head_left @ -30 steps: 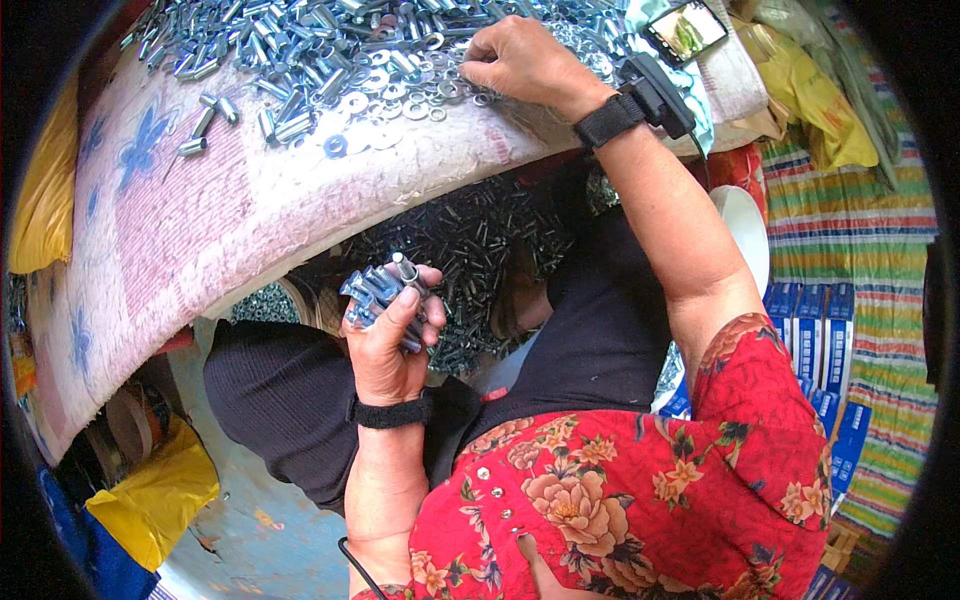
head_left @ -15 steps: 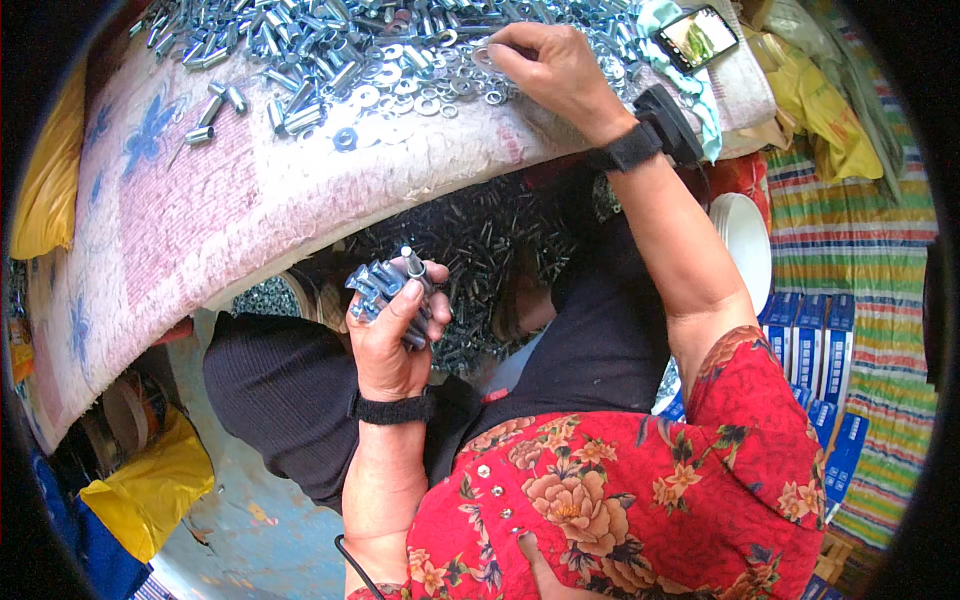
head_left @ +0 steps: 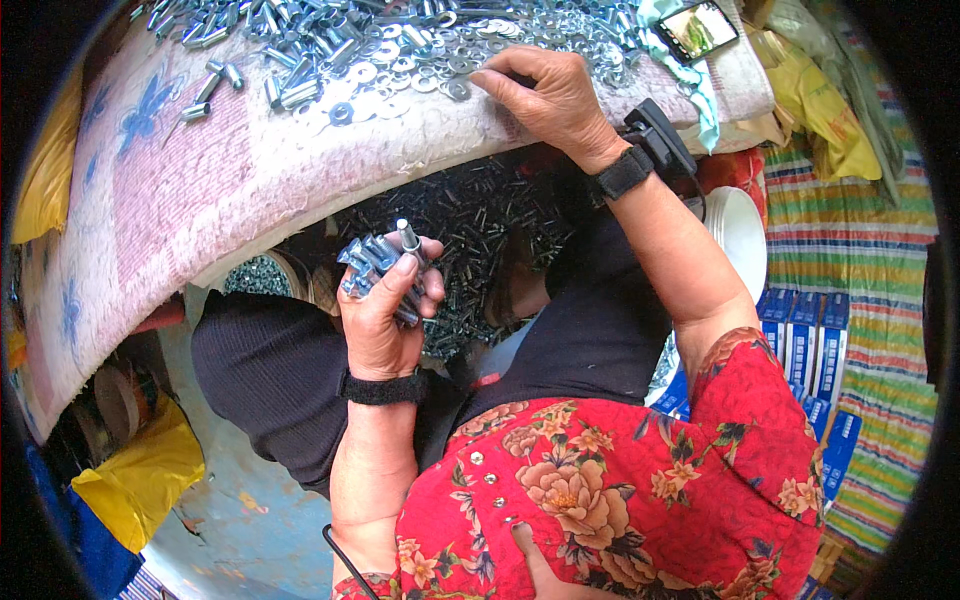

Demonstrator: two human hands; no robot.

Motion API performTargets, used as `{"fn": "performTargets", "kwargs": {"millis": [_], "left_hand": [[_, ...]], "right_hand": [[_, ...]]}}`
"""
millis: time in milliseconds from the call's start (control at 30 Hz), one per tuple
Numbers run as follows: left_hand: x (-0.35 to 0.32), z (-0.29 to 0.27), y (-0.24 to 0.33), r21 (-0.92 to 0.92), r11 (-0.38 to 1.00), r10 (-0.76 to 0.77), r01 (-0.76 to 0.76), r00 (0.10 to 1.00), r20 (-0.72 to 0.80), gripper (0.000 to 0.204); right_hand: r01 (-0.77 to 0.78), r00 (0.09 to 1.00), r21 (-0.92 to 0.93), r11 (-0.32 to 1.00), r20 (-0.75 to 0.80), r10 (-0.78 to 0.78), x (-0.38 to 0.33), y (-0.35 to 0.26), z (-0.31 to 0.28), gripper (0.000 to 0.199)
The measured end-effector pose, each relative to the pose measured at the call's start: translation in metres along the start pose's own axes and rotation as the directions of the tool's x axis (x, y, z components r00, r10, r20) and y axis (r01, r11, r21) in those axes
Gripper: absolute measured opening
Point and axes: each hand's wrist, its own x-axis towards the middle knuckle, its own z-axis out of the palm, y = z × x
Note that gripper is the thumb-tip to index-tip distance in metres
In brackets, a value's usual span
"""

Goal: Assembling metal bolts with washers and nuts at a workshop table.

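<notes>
In my left hand (head_left: 385, 315), closed above my lap, is a bundle of shiny metal bolts (head_left: 366, 258). One bolt (head_left: 407, 236) stands up between thumb and fingers, its narrower end on top. My right hand (head_left: 545, 95) is at the near edge of the cloth-covered table, thumb and forefinger pinched together. Whatever the pinch holds, if anything, is too small to make out. Flat washers (head_left: 425, 80) lie spread beside those fingertips. Behind and left of them is a heap of metal sleeves (head_left: 310, 45).
A phone (head_left: 697, 33) rests on a pale green cloth (head_left: 708, 105) at the table's right. Below the tabletop is a large pile of dark metal pieces (head_left: 450, 230). A white bucket (head_left: 745, 240) and blue boxes (head_left: 803, 340) are at my right; yellow plastic (head_left: 150, 475) lies lower left.
My right hand has come back from among the washers toward the table's near edge, its fingertips still together. My left hand keeps its bolts and appears slightly higher in view.
</notes>
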Motion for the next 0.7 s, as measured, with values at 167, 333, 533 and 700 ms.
{"fn": "performTargets", "kwargs": {"millis": [167, 333, 533, 700], "left_hand": [[-0.001, 0.000, 0.001, -0.001, 1.000, 0.000, 0.000, 1.000, 0.000, 0.022], [0.000, 0.000, 0.000, 0.002, 1.000, -0.016, 0.016, 1.000, 0.010, 0.022], [-0.001, -0.003, -0.002, -0.007, 1.000, -0.001, 0.001, 1.000, 0.005, 0.022], [-0.001, -0.002, -0.002, 0.007, 1.000, -0.014, 0.014, 1.000, 0.013, 0.021]], "right_hand": [[0.065, 0.995, -0.195, 0.979, -0.059, -0.078, 0.000, 0.002, 0.004, 0.012], [0.193, 0.981, -0.318, 0.928, 0.031, -0.193, 0.005, 0.001, 0.008, 0.012], [0.266, 0.949, -0.286, 0.921, 0.248, -0.197, -0.006, 0.000, -0.010, 0.013], [0.264, 0.940, -0.315, 0.912, 0.294, -0.170, -0.006, -0.004, -0.010, 0.012]]}}
